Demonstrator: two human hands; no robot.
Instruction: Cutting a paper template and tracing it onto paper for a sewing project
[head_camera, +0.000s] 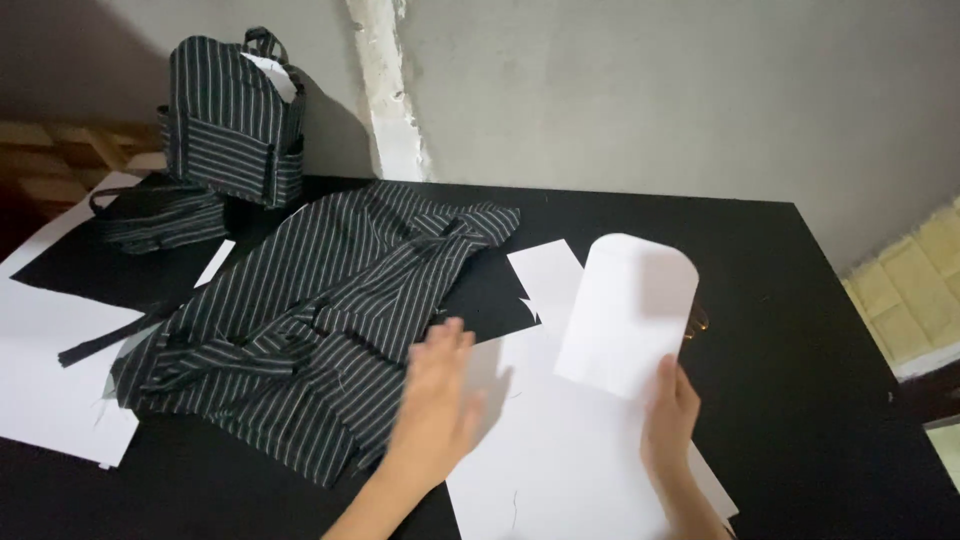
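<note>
My right hand (668, 420) grips the lower edge of a white paper pattern piece (630, 305) with a rounded top, held up above the black table (780, 300). My left hand (437, 400) is open, fingers spread, hovering at the right edge of a heap of black fabric with thin white stripes (320, 310). It is blurred. Beneath both hands lies a large white paper sheet (560, 450).
A small striped backpack (235, 115) stands at the back left against the grey wall, with a flat striped piece (160, 215) beside it. More white paper (40, 380) lies at the left. A metal object (695, 322) peeks from behind the pattern.
</note>
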